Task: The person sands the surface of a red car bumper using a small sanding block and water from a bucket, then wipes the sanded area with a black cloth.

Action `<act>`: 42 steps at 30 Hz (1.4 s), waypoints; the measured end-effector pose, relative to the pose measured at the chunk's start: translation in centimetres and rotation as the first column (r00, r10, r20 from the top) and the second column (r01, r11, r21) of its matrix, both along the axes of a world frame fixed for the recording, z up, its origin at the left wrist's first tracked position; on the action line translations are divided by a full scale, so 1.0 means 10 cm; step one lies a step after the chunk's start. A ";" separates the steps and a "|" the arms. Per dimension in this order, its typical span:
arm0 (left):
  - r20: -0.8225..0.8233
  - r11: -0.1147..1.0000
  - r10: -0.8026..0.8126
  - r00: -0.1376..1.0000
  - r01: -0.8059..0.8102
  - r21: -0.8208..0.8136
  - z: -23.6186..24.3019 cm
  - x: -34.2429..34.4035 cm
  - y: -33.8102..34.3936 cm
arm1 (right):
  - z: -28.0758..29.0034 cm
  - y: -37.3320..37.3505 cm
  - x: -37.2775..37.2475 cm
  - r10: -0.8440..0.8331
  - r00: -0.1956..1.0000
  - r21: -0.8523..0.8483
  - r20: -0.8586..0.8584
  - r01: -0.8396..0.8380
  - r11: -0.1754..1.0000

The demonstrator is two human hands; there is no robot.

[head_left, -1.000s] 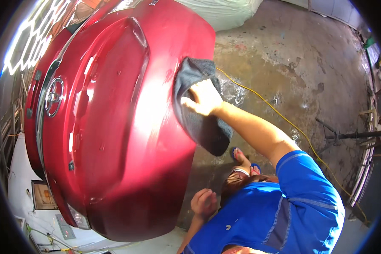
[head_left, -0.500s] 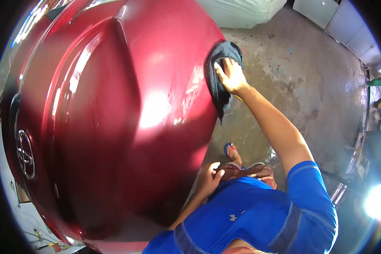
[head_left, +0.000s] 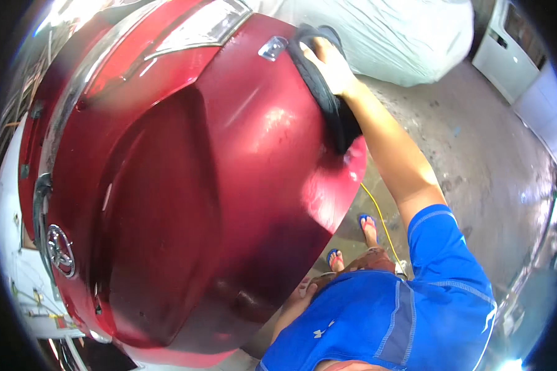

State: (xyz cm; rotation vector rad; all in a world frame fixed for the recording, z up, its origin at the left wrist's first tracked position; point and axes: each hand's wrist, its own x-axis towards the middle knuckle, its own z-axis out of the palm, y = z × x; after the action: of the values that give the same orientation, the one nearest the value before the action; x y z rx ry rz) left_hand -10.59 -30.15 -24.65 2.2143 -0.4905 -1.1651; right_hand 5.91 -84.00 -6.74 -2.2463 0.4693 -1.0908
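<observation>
A glossy red car body (head_left: 266,167) fills the left and middle of the head view, with bright glare on its curved side. My right hand (head_left: 330,65) is pressed onto a dark cloth (head_left: 315,83) at the far edge of the panel, gripping it. The cloth drapes down over the car's side, and part of it hides behind my wrist. Close to my waist, beside the lower edge of the car, my left hand (head_left: 300,297) hangs with its fingers apart and holds nothing.
A clear lamp (head_left: 201,25) and a small lens (head_left: 272,48) sit on the car's far part, an emblem (head_left: 60,250) at left. Behind stands a bulky shape under a pale cover (head_left: 402,43). A yellow cord (head_left: 377,207) runs along the floor past my sandalled feet.
My right hand has carried the cloth farther along the panel, up beside the small lens. The view has shifted, bringing in the lamp and yellow cord. My left hand has lowered toward my waist.
</observation>
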 end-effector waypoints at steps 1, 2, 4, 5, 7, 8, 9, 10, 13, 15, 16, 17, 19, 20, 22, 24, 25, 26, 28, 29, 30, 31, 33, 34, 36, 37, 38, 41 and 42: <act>-0.035 1.000 -0.013 0.999 0.013 0.005 0.15 -0.02 -0.12 | 0.30 -0.04 0.12 0.052 0.998 -0.075 -0.045 -0.055 0.996; -0.105 0.997 0.021 0.994 -0.028 -0.071 0.27 -0.06 -0.25 | 0.54 -0.03 0.25 0.048 0.994 -0.170 -0.099 -0.064 0.983; -0.237 0.969 0.089 0.967 -0.139 -0.205 0.50 -0.17 -0.44 | 0.94 0.09 0.52 0.059 0.936 -0.232 -0.347 -0.146 0.962; -0.322 0.960 0.103 0.941 -0.179 -0.217 0.48 -0.20 -0.46 | 0.97 0.27 0.63 0.014 0.940 -0.248 -0.342 -0.104 0.963; -0.410 0.929 0.130 0.903 -0.255 -0.269 0.57 -0.22 -0.59 | 0.94 0.80 0.65 -0.061 0.966 -0.309 -0.251 -0.020 0.951; -0.451 0.910 0.125 0.884 -0.283 -0.302 0.60 -0.19 -0.71 | 0.92 1.06 0.57 -0.096 0.983 -0.353 -0.155 0.035 0.935; -0.415 0.907 0.129 0.901 -0.276 -0.319 0.61 -0.16 -0.80 | 1.06 1.35 0.41 0.043 0.967 -0.314 -0.250 -0.123 0.941; -0.390 0.905 0.131 0.911 -0.271 -0.328 0.56 -0.15 -0.87 | 1.16 1.59 0.22 0.178 0.920 -0.259 -0.350 -0.278 0.925; -0.331 0.933 0.108 0.937 -0.210 -0.290 0.76 -0.06 -1.22 | 0.95 1.80 -0.12 0.623 0.755 -0.228 -0.205 -0.656 0.719; -0.251 0.946 0.114 0.961 -0.183 -0.269 0.85 -0.05 -1.39 | 0.63 1.76 0.02 0.620 0.670 -0.375 0.409 -0.496 0.783; -0.195 0.948 0.125 0.973 -0.175 -0.265 0.86 -0.09 -1.39 | 0.63 1.59 0.09 0.651 0.689 -0.349 0.319 -0.553 0.756; -0.146 0.949 0.156 0.977 -0.189 -0.252 0.85 -0.18 -1.34 | 1.01 1.32 0.01 0.738 0.654 -0.192 -0.165 -0.756 0.626; -0.103 0.927 0.278 0.955 -0.295 -0.232 0.90 -0.36 -1.32 | 1.32 0.74 0.05 0.661 0.526 0.046 -0.534 -0.763 0.645; -0.092 0.910 0.335 0.938 -0.348 -0.226 0.92 -0.46 -1.34 | 1.20 0.52 0.17 0.609 0.632 0.056 -0.479 -0.670 0.740; -0.118 0.893 0.394 0.912 -0.410 -0.186 1.00 -0.52 -1.43 | 0.86 -0.03 0.46 0.373 0.904 -0.198 -0.207 -0.412 0.889; -0.006 0.905 0.368 0.930 -0.360 -0.229 0.81 -0.66 -1.34 | 0.62 -0.30 0.59 0.386 0.915 -0.269 0.121 -0.344 0.899; 0.039 0.903 0.380 0.924 -0.362 -0.233 0.82 -0.73 -1.35 | 0.51 -0.30 0.53 0.364 0.927 -0.197 0.088 -0.342 0.919; 0.090 0.900 0.394 0.915 -0.364 -0.239 0.88 -0.73 -1.39 | 0.46 -0.26 0.45 0.346 0.936 -0.127 0.059 -0.337 0.933; 0.142 0.875 0.429 0.892 -0.371 -0.311 1.02 -0.73 -1.48 | 0.21 -0.07 0.16 0.305 0.938 -0.139 0.166 -0.284 0.949; 0.174 0.859 0.459 0.871 -0.385 -0.336 1.04 -0.73 -1.51 | 0.06 0.08 -0.04 0.257 0.960 -0.167 0.107 -0.238 0.957; 0.204 0.849 0.476 0.856 -0.385 -0.362 1.06 -0.71 -1.56 | -0.34 0.17 -0.11 0.157 0.975 -0.311 0.159 -0.102 0.945; 0.362 0.851 0.476 0.801 -0.316 -0.419 1.13 -0.62 -1.72 | -0.74 0.22 -0.25 0.192 0.975 -0.407 0.109 -0.132 0.904; 0.544 0.821 0.537 0.645 -0.254 -0.511 1.16 -0.40 -2.14 | -0.72 0.56 -0.68 0.345 0.935 -0.176 0.077 -0.328 0.928; 0.582 0.789 0.590 0.560 -0.248 -0.561 1.15 -0.35 -2.38 | -0.92 0.63 -0.86 0.334 0.942 -0.229 -0.042 -0.334 0.914; 0.805 0.884 0.462 0.372 -0.271 -0.382 1.09 -0.32 -2.70 | -1.00 0.86 -1.11 0.349 0.907 -0.261 -0.236 -0.405 0.876; 0.891 0.910 0.372 0.259 -0.290 -0.296 1.04 -0.31 -2.81 | -1.05 0.97 -1.21 0.413 0.898 -0.252 -0.150 -0.439 0.862; 0.883 0.895 0.406 0.237 -0.297 -0.332 0.98 -0.33 -2.92 | -1.04 1.04 -1.31 0.472 0.880 -0.245 -0.053 -0.469 0.848; 0.707 0.726 0.684 0.179 -0.270 -0.633 0.61 -0.38 -3.14 | -0.89 1.14 -1.75 0.753 0.630 -0.048 0.191 -0.760 0.648; 0.453 0.495 0.868 0.206 -0.269 -0.826 0.37 -0.40 -3.12 | -0.77 1.17 -1.91 0.799 0.537 -0.096 0.270 -0.811 0.577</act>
State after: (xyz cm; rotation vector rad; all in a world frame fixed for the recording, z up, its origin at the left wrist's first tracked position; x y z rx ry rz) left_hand -14.54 -61.36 -20.98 1.8727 -0.1819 0.6311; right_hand -13.16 -72.26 -14.41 -1.8365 -0.6495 -0.8281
